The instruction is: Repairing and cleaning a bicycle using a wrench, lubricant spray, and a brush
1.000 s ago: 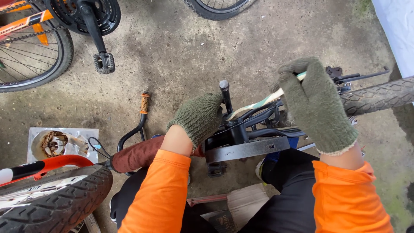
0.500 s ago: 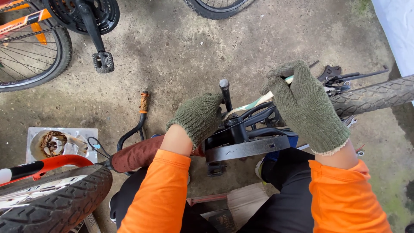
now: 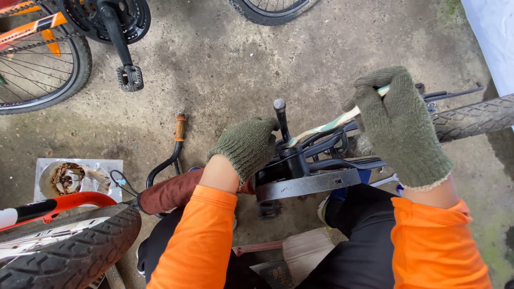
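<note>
View from above of a small upturned bicycle frame [image 3: 316,160] lying across the lap of a seated person in orange sleeves and dark trousers; all positions are given relative to this frame. The left hand [image 3: 247,145], in an olive knitted glove, is curled and pressed down on the frame's near-left end, just beside the black crank arm [image 3: 280,120] that stands up from the middle of the frame; whether its fingers close fully around a tube cannot be told, as the glove hides them. The right hand [image 3: 399,126], gloved alike, is closed in a fist around a pale, flat-handled tool [image 3: 334,122] whose shaft slants down and left toward the base of the crank arm; its tip is hidden among the black tubes. A dark chain guard [image 3: 308,185] runs along the near edge of the frame, above the knees. To the right, a tyre [image 3: 476,118] extends to the picture's edge, close behind the right hand. To the left lie a brown saddle [image 3: 168,191], a curved black handlebar with an orange grip [image 3: 180,127], and a clear tray holding a rusty part [image 3: 75,179]. At lower left a knobbly tyre [image 3: 69,251] crowds the left elbow. Beyond the frame the bare concrete floor [image 3: 257,59] is open as far as a second bicycle's pedal [image 3: 129,77] and spoked wheel [image 3: 37,69] at upper left.
</note>
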